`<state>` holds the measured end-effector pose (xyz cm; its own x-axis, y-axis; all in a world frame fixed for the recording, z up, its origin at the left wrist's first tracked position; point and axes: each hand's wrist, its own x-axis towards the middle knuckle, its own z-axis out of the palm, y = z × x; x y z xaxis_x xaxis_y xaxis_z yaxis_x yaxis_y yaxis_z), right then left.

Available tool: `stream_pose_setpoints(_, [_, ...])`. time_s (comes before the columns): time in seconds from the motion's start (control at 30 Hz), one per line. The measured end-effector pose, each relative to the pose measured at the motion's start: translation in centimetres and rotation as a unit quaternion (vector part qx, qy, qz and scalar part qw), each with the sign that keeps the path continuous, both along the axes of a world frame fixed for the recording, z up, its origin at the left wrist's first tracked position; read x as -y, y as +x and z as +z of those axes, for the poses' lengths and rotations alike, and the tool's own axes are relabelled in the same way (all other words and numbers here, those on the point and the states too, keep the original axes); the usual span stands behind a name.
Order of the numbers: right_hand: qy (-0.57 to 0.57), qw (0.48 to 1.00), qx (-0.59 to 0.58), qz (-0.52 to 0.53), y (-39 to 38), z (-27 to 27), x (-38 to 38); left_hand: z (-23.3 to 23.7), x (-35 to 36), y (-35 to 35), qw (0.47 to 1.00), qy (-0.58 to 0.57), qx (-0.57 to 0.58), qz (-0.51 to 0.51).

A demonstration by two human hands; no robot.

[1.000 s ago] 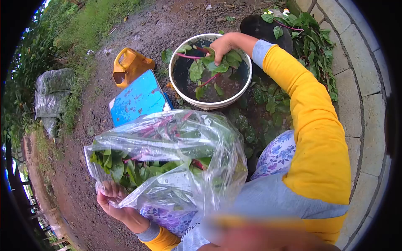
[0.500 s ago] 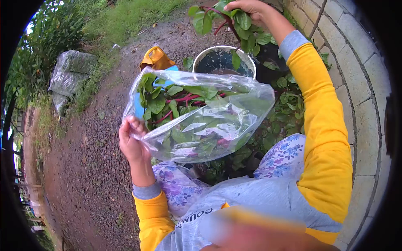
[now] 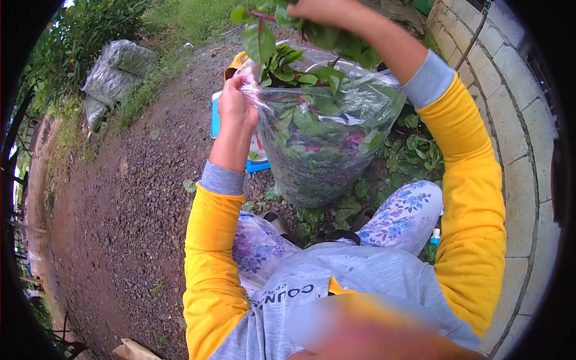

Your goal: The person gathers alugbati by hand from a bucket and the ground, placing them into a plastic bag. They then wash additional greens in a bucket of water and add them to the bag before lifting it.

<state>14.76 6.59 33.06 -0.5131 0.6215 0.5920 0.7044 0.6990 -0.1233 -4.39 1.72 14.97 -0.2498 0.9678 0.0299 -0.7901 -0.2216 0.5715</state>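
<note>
My left hand (image 3: 237,103) grips the gathered rim of a clear plastic bag (image 3: 327,168). The bag stands upright between my knees, bulging with red-stemmed leafy greens that look like Malabar spinach. Leaves (image 3: 288,65) poke out of its mouth. My right hand (image 3: 327,12), at the top of the view, is closed on a bunch of Malabar spinach (image 3: 259,42) held over the bag's opening. Its fingertips are partly hidden by leaves. A blue-edged flat object (image 3: 258,166) shows in part behind the bag's left side.
Loose leaves (image 3: 420,150) lie on the ground right of the bag. Part of a yellow object (image 3: 237,62) shows behind my left hand. Filled plastic sacks (image 3: 117,69) rest by the grass. A block wall (image 3: 510,144) runs along the right. A small bottle (image 3: 435,236) is beside my knee.
The bag has gone from tilted to upright, and my left hand has moved up and right with its rim. My right hand has moved left with the greens. The bucket is now hidden.
</note>
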Motion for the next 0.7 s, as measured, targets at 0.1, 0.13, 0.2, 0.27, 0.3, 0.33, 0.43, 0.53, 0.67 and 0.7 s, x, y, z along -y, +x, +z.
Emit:
stream_pose_setpoints(0.1, [-0.017,0.996,0.079,-0.045,-2.4,-9.4,1.4,0.9,1.4,-0.2,0.999,-0.010,0.010,0.029])
stream_pose_setpoints(0.13, [-0.050,0.991,0.114,-0.044,-2.6,-11.1,2.9,0.7,1.2,-0.4,0.997,-0.045,-0.012,0.061])
stream_pose_setpoints(0.2, [-0.111,0.979,0.166,-0.031,-2.4,-13.7,5.4,0.7,1.3,-1.0,0.998,-0.034,0.008,0.056])
stream_pose_setpoints(0.27, [-0.168,0.962,0.215,0.009,-1.8,-14.6,6.7,0.4,1.2,-1.6,0.999,-0.002,0.003,0.050])
stream_pose_setpoints(0.3, [-0.200,0.947,0.247,0.038,-1.3,-14.6,7.1,0.2,1.1,-2.2,0.999,0.023,-0.012,0.045])
stream_pose_setpoints(0.33, [-0.233,0.929,0.278,0.066,-0.8,-14.6,7.3,0.4,1.2,-2.5,0.998,0.046,-0.027,0.039])
stream_pose_setpoints(0.43, [-0.507,0.777,0.330,0.177,0.2,-14.6,6.8,0.8,1.9,-2.7,0.994,0.064,-0.092,0.017])
stream_pose_setpoints(0.53, [-0.676,0.693,0.186,0.168,1.9,-15.2,5.6,1.0,2.6,-3.0,0.989,0.054,-0.136,0.018])
stream_pose_setpoints(0.67, [-0.675,0.726,0.021,0.127,3.3,-15.0,2.9,0.7,2.9,-3.5,0.989,0.040,-0.137,0.031])
stream_pose_setpoints(0.7, [-0.668,0.732,-0.055,0.126,3.4,-14.9,3.0,0.6,2.9,-3.5,0.989,0.039,-0.138,0.032])
